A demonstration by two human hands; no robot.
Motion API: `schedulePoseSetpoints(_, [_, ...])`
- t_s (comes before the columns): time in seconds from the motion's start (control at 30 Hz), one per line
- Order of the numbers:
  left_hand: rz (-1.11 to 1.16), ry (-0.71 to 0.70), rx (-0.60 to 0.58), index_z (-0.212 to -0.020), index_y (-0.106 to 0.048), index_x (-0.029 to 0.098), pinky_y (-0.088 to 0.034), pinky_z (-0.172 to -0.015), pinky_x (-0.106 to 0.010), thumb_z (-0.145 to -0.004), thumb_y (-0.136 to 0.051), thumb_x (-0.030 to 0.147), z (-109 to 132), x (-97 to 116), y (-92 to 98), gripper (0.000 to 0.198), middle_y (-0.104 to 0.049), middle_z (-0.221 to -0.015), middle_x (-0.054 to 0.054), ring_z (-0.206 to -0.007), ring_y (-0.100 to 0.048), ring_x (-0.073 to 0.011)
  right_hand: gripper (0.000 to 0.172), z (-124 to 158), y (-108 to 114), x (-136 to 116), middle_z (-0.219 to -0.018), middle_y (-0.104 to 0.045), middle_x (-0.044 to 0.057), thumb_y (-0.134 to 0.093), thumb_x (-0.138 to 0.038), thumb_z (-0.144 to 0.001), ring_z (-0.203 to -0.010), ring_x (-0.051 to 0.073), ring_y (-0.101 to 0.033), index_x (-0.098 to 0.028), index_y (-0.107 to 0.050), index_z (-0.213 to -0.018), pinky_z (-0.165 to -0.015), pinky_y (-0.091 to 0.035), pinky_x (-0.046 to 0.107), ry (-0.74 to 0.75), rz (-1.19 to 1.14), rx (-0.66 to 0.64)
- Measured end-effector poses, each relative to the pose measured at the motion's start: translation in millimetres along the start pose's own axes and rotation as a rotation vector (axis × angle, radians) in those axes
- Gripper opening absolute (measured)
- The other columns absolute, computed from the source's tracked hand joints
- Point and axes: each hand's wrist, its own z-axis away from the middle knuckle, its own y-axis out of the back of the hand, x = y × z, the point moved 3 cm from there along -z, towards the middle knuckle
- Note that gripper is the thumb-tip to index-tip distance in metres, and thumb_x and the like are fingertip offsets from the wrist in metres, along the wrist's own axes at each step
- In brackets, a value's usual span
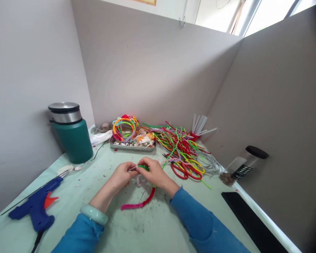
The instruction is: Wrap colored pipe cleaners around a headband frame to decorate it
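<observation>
My left hand (122,174) and my right hand (155,173) meet over the middle of the pale green table (137,228), fingers pinched together on a headband (140,202) wrapped in pipe cleaners. Its free end curves down toward me in red and pink. A green pipe cleaner (143,167) shows between my fingertips. A pale jade bangle (94,214) sits on my left wrist. Both sleeves are blue.
A blue glue gun (37,208) lies at the left. A teal flask (71,135) stands at the back left. A metal tray (131,146) holds coloured headbands and small decorations. A loose pile of pipe cleaners (181,147) spreads right. Glue sticks (200,124), a clear jar (246,161) and a black slab (250,221) line the right wall.
</observation>
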Motion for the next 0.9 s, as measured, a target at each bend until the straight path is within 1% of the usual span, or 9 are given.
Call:
schedulePoseSetpoints(0.2, [-0.031,0.035,0.011,-0.073,-0.049,0.016,-0.021,-0.031,-0.018,-0.062,-0.056,0.032,-1.2,-2.0,-0.9,0.021,-0.047,-0.049,0.008,-0.031,-0.029,-0.0035,0.006,1.0,-2.3,-1.8,-0.078,-0.058,0.001,-0.050,-0.020,-0.079,-0.072,0.013,-0.050,-0.018,-0.055,-0.080,-0.063,-0.034,0.023,0.043,0.097,-0.011])
schedulePoseSetpoints(0.37, [-0.061,0.089,0.036,-0.072,-0.052,0.015,-0.019,-0.031,-0.018,-0.061,-0.057,0.031,-2.5,-6.0,4.4,0.020,-0.045,-0.045,0.008,-0.030,-0.028,-0.0036,0.007,1.9,-2.4,-2.3,-0.079,-0.058,0.003,-0.048,-0.019,-0.081,-0.074,0.014,-0.051,-0.018,-0.055,-0.082,-0.065,-0.035,0.023,0.106,0.138,-0.040])
schedulePoseSetpoints(0.53, [0.051,0.110,-0.036,-0.074,-0.054,0.014,-0.022,-0.033,-0.019,-0.061,-0.061,0.038,-4.0,-9.9,6.6,0.029,-0.042,-0.044,0.008,-0.031,-0.028,-0.0035,0.011,3.5,-1.8,-1.8,-0.083,-0.058,0.005,-0.044,-0.021,-0.085,-0.076,0.015,-0.052,-0.017,-0.055,-0.088,-0.068,-0.035,0.025,0.176,0.236,-0.031])
schedulePoseSetpoints(0.6, [0.045,0.096,-0.054,-0.075,-0.054,0.013,-0.022,-0.034,-0.019,-0.062,-0.060,0.037,-3.7,-8.5,5.5,0.027,-0.042,-0.045,0.008,-0.032,-0.028,-0.0038,0.012,3.8,-2.1,-0.3,-0.083,-0.058,0.006,-0.044,-0.021,-0.086,-0.076,0.016,-0.052,-0.017,-0.055,-0.089,-0.068,-0.035,0.025,0.186,0.268,-0.024])
schedulePoseSetpoints(0.67, [-0.039,0.057,-0.032,-0.076,-0.054,0.014,-0.023,-0.035,-0.019,-0.064,-0.056,0.032,-2.8,-5.1,4.9,0.021,-0.043,-0.046,0.007,-0.033,-0.030,-0.0049,0.012,3.8,-2.5,1.0,-0.083,-0.058,0.006,-0.044,-0.021,-0.086,-0.076,0.016,-0.052,-0.018,-0.055,-0.089,-0.068,-0.035,0.025,0.191,0.280,-0.017])
schedulePoseSetpoints(0.7, [-0.114,0.019,-0.002,-0.075,-0.055,0.015,-0.024,-0.037,-0.020,-0.065,-0.054,0.029,-2.2,-2.5,5.1,0.018,-0.044,-0.047,0.007,-0.035,-0.032,-0.0056,0.012,3.7,-2.7,1.4,-0.083,-0.058,0.006,-0.044,-0.022,-0.086,-0.076,0.016,-0.052,-0.017,-0.055,-0.089,-0.068,-0.035,0.025,0.194,0.279,-0.015])
schedulePoseSetpoints(0.83, [-0.523,-0.234,0.209,-0.073,-0.058,0.017,-0.031,-0.050,-0.021,-0.067,-0.050,0.023,1.2,8.9,8.3,0.011,-0.052,-0.056,0.003,-0.051,-0.043,-0.0098,0.013,3.5,-3.0,1.6,-0.083,-0.058,0.006,-0.044,-0.022,-0.086,-0.076,0.015,-0.052,-0.017,-0.055,-0.090,-0.067,-0.035,0.025,0.197,0.261,-0.004])
schedulePoseSetpoints(0.9, [-0.669,-0.345,0.271,-0.076,-0.058,0.019,-0.033,-0.056,-0.022,-0.069,-0.050,0.022,2.8,11.4,8.6,0.011,-0.056,-0.065,0.001,-0.058,-0.047,-0.0115,0.012,3.4,-2.4,1.4,-0.082,-0.059,0.005,-0.045,-0.022,-0.086,-0.075,0.015,-0.052,-0.017,-0.055,-0.090,-0.067,-0.036,0.024,0.200,0.250,0.007])
